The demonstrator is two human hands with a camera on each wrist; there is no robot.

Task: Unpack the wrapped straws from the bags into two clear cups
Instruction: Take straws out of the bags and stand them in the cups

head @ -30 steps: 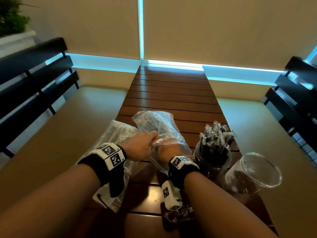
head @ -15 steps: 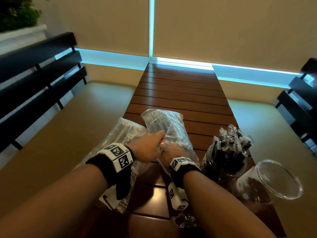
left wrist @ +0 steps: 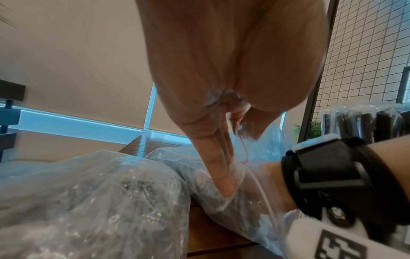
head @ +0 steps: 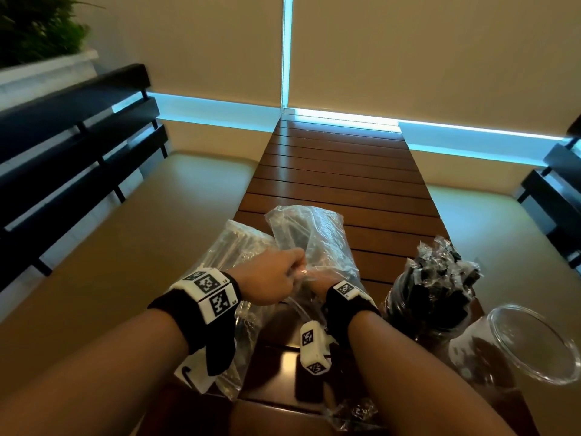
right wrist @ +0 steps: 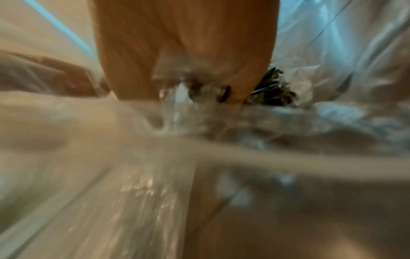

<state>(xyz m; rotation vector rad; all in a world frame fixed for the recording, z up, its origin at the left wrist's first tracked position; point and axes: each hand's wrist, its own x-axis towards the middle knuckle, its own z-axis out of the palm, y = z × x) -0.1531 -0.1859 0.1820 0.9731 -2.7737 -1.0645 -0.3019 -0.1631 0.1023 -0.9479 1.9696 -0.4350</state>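
A clear plastic bag (head: pixel 309 237) of dark wrapped straws lies on the wooden table (head: pixel 339 171) in front of me. My left hand (head: pixel 272 280) pinches the bag's mouth (left wrist: pixel 239 133) and holds it up. My right hand (head: pixel 316 283) is inside the bag, curled round wrapped straws (right wrist: pixel 206 87); that wrist view is blurred. More straws (right wrist: pixel 271 93) lie deeper in the bag. To the right, a clear cup (head: pixel 408 313) stands packed with black wrapped straws (head: pixel 440 278). An empty clear cup (head: pixel 534 344) is nearest on the right.
A second clear bag (head: pixel 234 251) lies under my left wrist at the table's left edge. A scrap of wrapper (head: pixel 355 415) sits near the front edge. Dark slatted benches (head: pixel 72 146) flank the table, with beige seats on both sides.
Both hands keep nearly the same pose at the bag's mouth. The head view has shifted, so the cups sit further right and lower in the picture.
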